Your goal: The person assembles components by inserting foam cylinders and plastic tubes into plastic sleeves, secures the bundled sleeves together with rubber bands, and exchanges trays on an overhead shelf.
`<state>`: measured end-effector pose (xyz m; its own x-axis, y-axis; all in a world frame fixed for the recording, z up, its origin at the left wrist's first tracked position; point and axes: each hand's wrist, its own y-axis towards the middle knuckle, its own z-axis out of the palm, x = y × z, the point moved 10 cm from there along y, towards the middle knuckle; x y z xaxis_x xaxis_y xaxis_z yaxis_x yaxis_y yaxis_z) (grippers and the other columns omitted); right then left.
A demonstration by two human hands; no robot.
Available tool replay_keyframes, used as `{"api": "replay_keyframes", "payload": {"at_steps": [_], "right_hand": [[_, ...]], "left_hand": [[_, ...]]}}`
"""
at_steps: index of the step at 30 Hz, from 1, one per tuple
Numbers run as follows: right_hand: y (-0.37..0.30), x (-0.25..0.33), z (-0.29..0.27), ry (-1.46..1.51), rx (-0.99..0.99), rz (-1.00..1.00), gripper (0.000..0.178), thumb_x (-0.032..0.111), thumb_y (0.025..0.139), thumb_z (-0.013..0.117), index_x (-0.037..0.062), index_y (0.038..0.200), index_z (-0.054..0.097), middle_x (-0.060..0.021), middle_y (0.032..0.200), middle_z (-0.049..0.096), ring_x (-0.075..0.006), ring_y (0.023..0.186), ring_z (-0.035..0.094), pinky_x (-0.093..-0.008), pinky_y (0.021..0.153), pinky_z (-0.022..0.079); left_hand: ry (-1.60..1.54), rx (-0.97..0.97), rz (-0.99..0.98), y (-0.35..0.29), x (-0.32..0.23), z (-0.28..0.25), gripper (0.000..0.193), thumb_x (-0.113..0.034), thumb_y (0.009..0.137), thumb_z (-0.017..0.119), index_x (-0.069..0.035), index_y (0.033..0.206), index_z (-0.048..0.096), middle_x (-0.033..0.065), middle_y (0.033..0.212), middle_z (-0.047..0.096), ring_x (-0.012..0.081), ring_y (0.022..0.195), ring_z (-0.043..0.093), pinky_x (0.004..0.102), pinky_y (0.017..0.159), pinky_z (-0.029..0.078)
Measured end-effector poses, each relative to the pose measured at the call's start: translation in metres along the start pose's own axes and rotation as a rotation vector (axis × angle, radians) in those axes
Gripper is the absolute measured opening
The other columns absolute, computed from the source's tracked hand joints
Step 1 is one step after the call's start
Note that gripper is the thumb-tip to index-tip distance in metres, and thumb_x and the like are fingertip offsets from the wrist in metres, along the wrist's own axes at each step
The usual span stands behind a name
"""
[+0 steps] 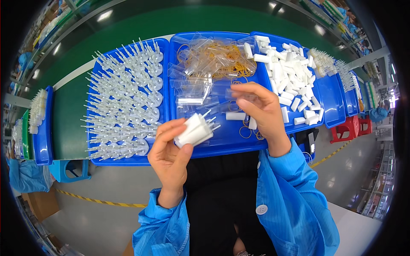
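Observation:
My left hand [170, 149] is closed around a white plastic plug [194, 131], its fingers behind and thumb in front. The plug is tilted, with thin pins pointing up and right. To its upper right, my right hand [260, 111] has thumb and index finger bent around a clear plastic sleeve [224, 92], blurred and hard to see against the tray. Under both hands lies a blue tray [222, 143] with more clear plastic sleeves [188, 94] and tan rubber bands [228, 59]. A few white blocks [235, 116] lie near my right hand.
To the left, a blue tray [124, 162] holds rows of white pinned plugs [124, 98]. Loose white blocks [290, 72] fill a blue tray at the right. Further trays of parts [322, 62] stand beyond. A red stool [346, 129] and a blue stool [70, 171] are on the floor.

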<state>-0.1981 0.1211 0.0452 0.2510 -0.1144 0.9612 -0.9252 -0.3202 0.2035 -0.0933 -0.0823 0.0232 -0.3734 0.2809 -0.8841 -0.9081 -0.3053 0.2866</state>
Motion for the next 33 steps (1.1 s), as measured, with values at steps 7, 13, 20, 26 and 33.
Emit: {"api": "replay_keyframes", "payload": {"at_steps": [7, 13, 20, 26, 33], "right_hand": [[-0.023, -0.005, 0.015, 1.058, 0.177, 0.162, 0.042, 0.011, 0.085, 0.065, -0.0031, 0.122, 0.052, -0.0073, 0.093, 0.056, -0.0120, 0.079, 0.047, -0.0256, 0.070, 0.038], [-0.030, -0.005, 0.020, 1.168, 0.234, 0.213, 0.043, 0.018, 0.086, 0.066, -0.0029, 0.121, 0.053, -0.0063, 0.087, 0.053, -0.0120, 0.077, 0.046, -0.0251, 0.069, 0.038], [-0.037, -0.007, 0.026, 1.168, 0.253, 0.260, 0.043, 0.016, 0.085, 0.066, -0.0039, 0.121, 0.055, -0.0040, 0.087, 0.052, -0.0106, 0.079, 0.047, -0.0252, 0.072, 0.039], [-0.049, 0.024, 0.030, 0.354, 0.274, 0.236, 0.038, 0.004, 0.078, 0.067, 0.0033, 0.117, 0.065, -0.0004, 0.090, 0.056, -0.0059, 0.079, 0.048, -0.0199, 0.066, 0.038], [-0.046, 0.040, 0.031, 0.043, 0.364, 0.035, 0.034, 0.010, 0.078, 0.069, 0.0027, 0.111, 0.068, -0.0029, 0.086, 0.056, -0.0086, 0.068, 0.047, -0.0242, 0.059, 0.034]], "left_hand": [[0.205, 0.000, 0.119, -0.006, -0.018, 0.020, 0.027, 0.002, 0.072, 0.080, 0.001, 0.096, 0.067, 0.0163, 0.107, 0.059, 0.0299, 0.108, 0.060, 0.0386, 0.090, 0.051], [0.408, 0.053, 0.293, -0.009, -0.031, 0.036, 0.033, 0.001, 0.069, 0.082, 0.000, 0.098, 0.066, 0.0152, 0.107, 0.060, 0.0309, 0.103, 0.062, 0.0380, 0.087, 0.051], [0.457, 0.057, 0.338, -0.011, -0.034, 0.041, 0.034, 0.000, 0.068, 0.083, 0.000, 0.097, 0.066, 0.0143, 0.103, 0.060, 0.0308, 0.102, 0.062, 0.0373, 0.085, 0.051], [0.435, 0.079, 0.316, -0.011, -0.030, 0.043, 0.037, 0.000, 0.068, 0.083, 0.000, 0.101, 0.068, 0.0130, 0.102, 0.060, 0.0295, 0.101, 0.061, 0.0368, 0.083, 0.052], [0.485, 0.080, 0.297, -0.008, -0.031, 0.043, 0.034, 0.001, 0.068, 0.082, -0.001, 0.099, 0.068, 0.0121, 0.101, 0.058, 0.0288, 0.101, 0.061, 0.0359, 0.083, 0.051]]}}
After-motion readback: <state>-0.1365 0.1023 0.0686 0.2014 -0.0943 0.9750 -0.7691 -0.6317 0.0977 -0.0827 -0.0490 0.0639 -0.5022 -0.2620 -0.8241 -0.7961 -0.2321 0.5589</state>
